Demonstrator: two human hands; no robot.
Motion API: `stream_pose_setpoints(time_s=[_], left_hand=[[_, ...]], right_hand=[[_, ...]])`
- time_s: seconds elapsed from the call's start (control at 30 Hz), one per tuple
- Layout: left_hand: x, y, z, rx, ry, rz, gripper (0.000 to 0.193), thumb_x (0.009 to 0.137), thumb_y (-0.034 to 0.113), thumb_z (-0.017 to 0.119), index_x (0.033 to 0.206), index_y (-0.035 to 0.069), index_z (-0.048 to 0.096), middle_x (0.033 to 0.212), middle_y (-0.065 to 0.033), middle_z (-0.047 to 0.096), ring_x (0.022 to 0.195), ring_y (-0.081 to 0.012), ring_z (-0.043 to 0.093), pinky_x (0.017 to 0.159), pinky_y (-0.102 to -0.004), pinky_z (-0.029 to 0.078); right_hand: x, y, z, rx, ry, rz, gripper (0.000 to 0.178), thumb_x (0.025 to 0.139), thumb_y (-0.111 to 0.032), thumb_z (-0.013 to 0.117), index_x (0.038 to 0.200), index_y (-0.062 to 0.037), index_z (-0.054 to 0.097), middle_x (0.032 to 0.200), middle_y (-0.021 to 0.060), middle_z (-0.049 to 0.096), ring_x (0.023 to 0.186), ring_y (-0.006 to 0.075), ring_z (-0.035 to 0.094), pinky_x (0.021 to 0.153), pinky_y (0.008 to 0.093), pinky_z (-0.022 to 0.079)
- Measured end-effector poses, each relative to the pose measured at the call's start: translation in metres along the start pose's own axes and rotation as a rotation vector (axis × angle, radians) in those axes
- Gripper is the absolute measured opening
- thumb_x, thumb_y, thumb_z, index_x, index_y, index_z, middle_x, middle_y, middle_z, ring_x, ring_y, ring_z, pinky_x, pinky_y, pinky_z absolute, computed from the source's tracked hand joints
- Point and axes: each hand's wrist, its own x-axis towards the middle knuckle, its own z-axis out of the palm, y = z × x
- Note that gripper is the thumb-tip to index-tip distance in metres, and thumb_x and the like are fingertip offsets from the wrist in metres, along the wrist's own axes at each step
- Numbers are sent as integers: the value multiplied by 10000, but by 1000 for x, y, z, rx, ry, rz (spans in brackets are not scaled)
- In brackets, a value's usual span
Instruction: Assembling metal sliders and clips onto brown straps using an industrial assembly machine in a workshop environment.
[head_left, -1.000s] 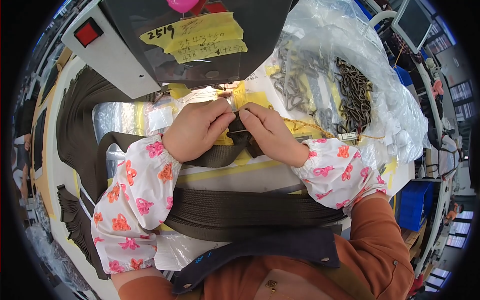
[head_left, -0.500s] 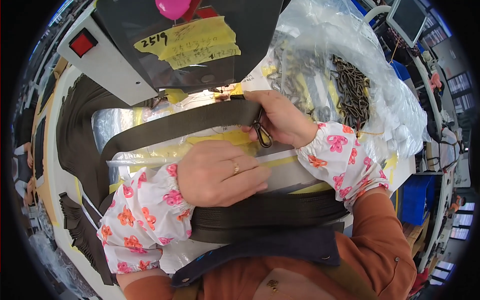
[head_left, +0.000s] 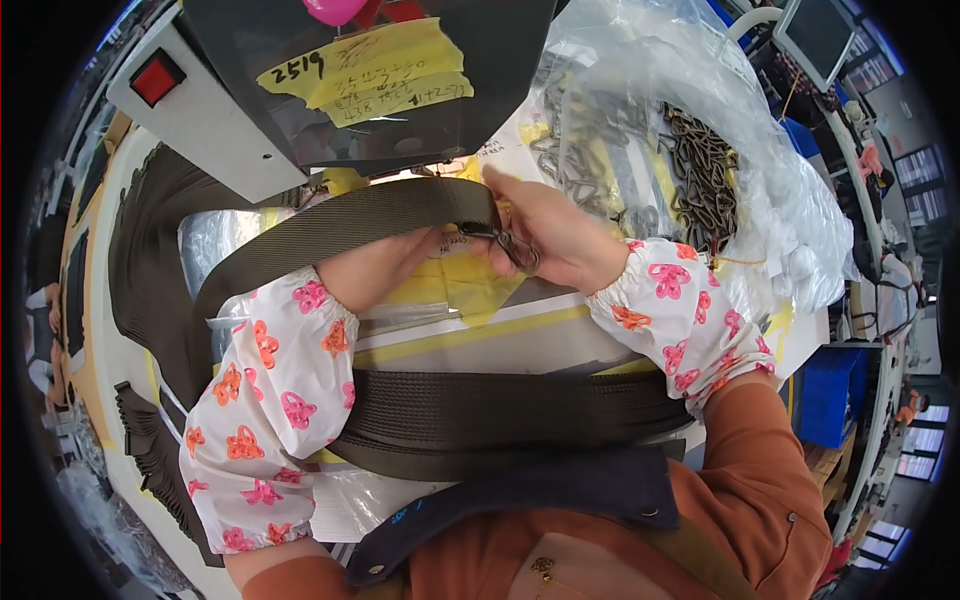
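A dark olive webbing strap (head_left: 350,220) arches across from the pile at left and loops over at its right end. There my right hand (head_left: 560,232) pinches a dark metal snap hook (head_left: 516,252) beside the strap's folded end. My left hand (head_left: 378,268) is under the strap, palm side hidden, reaching toward the hook. Its fingers are mostly covered by the webbing, so their grip is unclear. Both forearms wear white flowered sleeve covers. A stack of folded webbing (head_left: 510,420) lies on the table in front of me.
Just beyond my hands stands a grey and black machine (head_left: 420,140) with a red switch (head_left: 157,78). A clear plastic bag (head_left: 790,200) with many metal hooks (head_left: 698,165) lies at right. More webbing (head_left: 155,260) is heaped at left. A blue bin (head_left: 835,400) sits at lower right.
My left hand has moved from in front of the strap up and under it, near the hook. The strap's right end now curls over, and the hook has turned and shifted slightly up.
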Motion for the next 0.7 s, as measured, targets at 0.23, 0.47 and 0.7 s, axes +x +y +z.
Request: stream_pose_setpoints(time_s=[0.23, 0.47, 0.7], left_hand=[[7, -6, 12, 189, -50, 99, 276, 786, 85, 590, 1059, 54, 569, 864, -116, 588, 782, -275, 583, 696, -334, 460], [6, -2, 9, -101, -202, -5, 351, 816, 25, 531, 1166, 15, 510, 1009, -166, 589, 927, -305, 565, 790, -310, 454], [0, 1, 8, -118, -113, -52, 236, 855, 153, 502, 1053, 58, 588, 967, -143, 592, 867, -295, 583, 754, -353, 459]], right_hand=[[7, 9, -1, -1207, 357, -793, 418, 697, -135, 741, 1041, -4, 544, 761, 91, 593, 652, 149, 575, 601, 256, 471], [15, -1, -22, -1333, 283, -798, 368, 675, -169, 746, 981, -12, 615, 830, 113, 621, 682, 202, 580, 625, 294, 460], [17, 0, -26, -1413, 181, -789, 372, 696, -142, 720, 1029, -27, 600, 878, 107, 580, 682, 228, 572, 620, 302, 452]])
